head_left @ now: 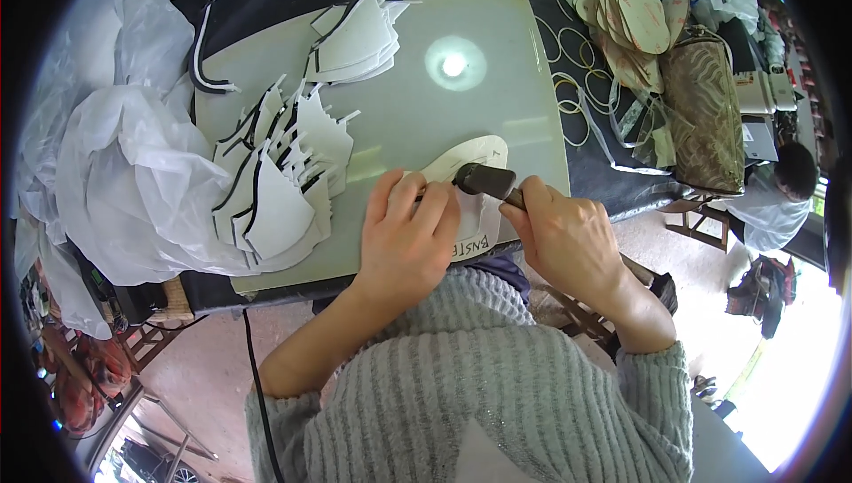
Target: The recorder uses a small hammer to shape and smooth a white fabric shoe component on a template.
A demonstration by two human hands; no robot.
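My right hand [572, 230] is closed round the handle of a small hammer [490, 180] with a dark, broad head. The hammer's head lies over a cream sole-shaped pattern [484, 148] with handwriting on it, near the front edge of the board. My left hand [410, 233] has its fingers bent and pressed down beside the hammer head, gripping a small white piece [470, 213] on the pattern. Part of that piece is hidden under the fingers. Left of my left hand lie overlapping stacks of white cut pieces [275, 204] with black edging.
A glossy grey-green board [444, 102] covers the table's middle. Another stack of white pieces [355, 44] sits at its far side. Plastic bags [133, 172] crowd the left. At right are loose cords [577, 97], cream sole shapes [626, 8] and a brown patterned roll [701, 115]. A person [777, 199] sits at far right.
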